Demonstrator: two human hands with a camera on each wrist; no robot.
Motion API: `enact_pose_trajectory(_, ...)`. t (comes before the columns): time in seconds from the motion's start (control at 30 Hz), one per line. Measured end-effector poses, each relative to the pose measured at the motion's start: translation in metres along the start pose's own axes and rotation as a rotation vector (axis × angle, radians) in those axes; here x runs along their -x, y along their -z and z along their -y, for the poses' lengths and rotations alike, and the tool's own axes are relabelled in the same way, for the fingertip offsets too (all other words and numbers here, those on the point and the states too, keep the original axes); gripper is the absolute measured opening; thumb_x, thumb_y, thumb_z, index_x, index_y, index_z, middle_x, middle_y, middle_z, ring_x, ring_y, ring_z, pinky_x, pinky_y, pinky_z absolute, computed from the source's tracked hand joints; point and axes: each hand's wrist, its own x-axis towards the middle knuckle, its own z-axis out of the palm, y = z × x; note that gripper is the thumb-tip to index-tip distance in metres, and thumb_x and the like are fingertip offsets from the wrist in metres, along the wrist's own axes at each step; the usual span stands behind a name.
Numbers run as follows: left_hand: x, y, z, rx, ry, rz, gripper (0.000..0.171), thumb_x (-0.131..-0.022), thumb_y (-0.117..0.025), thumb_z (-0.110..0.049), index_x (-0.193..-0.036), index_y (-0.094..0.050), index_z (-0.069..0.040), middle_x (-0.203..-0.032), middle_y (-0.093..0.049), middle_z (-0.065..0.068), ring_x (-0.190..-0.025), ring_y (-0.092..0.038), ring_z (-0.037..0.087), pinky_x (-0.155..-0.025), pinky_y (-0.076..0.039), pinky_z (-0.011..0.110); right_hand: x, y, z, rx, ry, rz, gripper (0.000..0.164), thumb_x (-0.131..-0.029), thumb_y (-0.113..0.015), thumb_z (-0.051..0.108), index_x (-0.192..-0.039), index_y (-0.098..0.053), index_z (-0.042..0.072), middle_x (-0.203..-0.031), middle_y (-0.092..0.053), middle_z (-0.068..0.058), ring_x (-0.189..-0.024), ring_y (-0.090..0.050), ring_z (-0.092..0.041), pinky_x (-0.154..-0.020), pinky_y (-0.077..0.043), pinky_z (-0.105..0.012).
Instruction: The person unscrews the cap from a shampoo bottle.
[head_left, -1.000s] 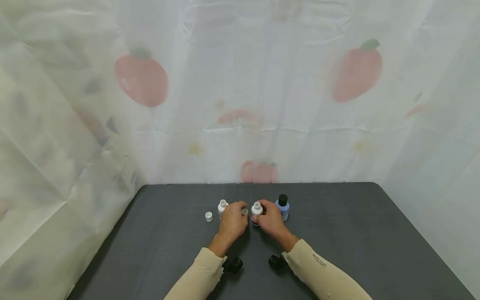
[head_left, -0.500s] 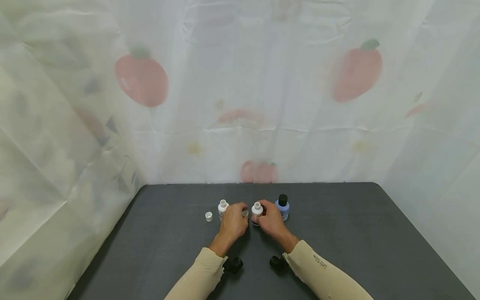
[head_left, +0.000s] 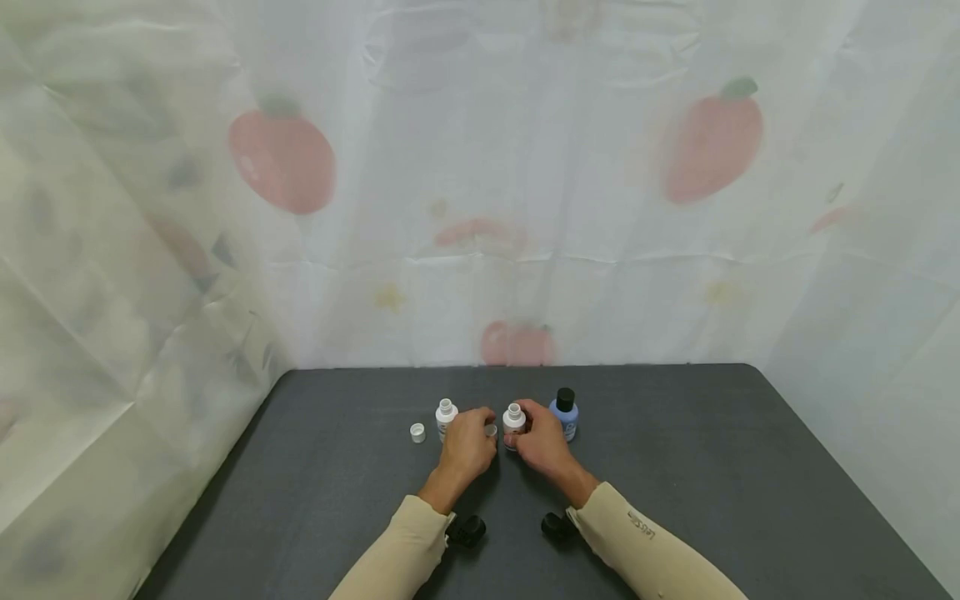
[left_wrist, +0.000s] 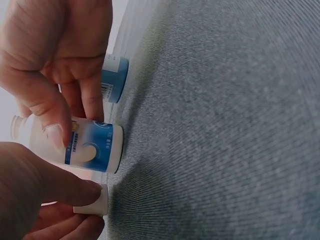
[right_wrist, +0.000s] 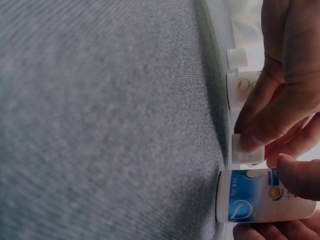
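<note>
Between the fingers and thumb of my left hand (head_left: 467, 443) is a white cap (head_left: 491, 430), its base at or close to the table in the left wrist view. Beside it, my right hand (head_left: 547, 442) grips a white bottle (head_left: 513, 418) with a blue label (right_wrist: 242, 195). That bottle stands upright with its neck bare. A second uncapped white bottle (head_left: 446, 412) stands just beyond my left hand, partly hidden by it. Further left lies another white cap (head_left: 417, 432). Right of my right hand stands a blue bottle (head_left: 565, 417) with a black cap on.
The dark grey table (head_left: 675, 467) carries all these things near its far side. A pale curtain (head_left: 480, 167) with printed fruit hangs behind and to the sides. A black wrist camera (head_left: 468, 531) sits under the left sleeve, and another one (head_left: 557, 527) under the right.
My left hand has sunk slightly with the white cap in its fingers. The right hand and the bottle it holds have stayed in place.
</note>
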Motion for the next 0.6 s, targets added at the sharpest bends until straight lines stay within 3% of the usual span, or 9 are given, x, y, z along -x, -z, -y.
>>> enact_pose_trajectory(0.33,0.003,-0.004,0.002,-0.03,-0.055,-0.032,0.023,-0.073,-0.082,0.003,-0.094,-0.077,-0.003,-0.087,-0.079,0.01,-0.081,-0.075,0.028,-0.073,-0.06,0.042,0.008,0.007,0.007,0.006,0.045,0.001,0.054,-0.083,-0.08,-0.008,-0.134,-0.063,-0.003,-0.13,-0.07,-0.025,-0.121,-0.068,-0.042,-0.098,-0.057,-0.056)
enact_pose_trajectory(0.6,0.003,-0.006,0.001,-0.014,-0.066,-0.039,0.026,-0.073,-0.078,0.005,-0.099,-0.078,-0.003,-0.092,-0.079,0.013,-0.087,-0.076,0.03,-0.078,-0.061,0.046,0.015,0.02,0.018,0.02,0.042,-0.003,0.056,-0.086,-0.079,-0.004,-0.138,-0.061,0.001,-0.141,-0.065,-0.022,-0.136,-0.059,-0.042,-0.111,-0.051,-0.059)
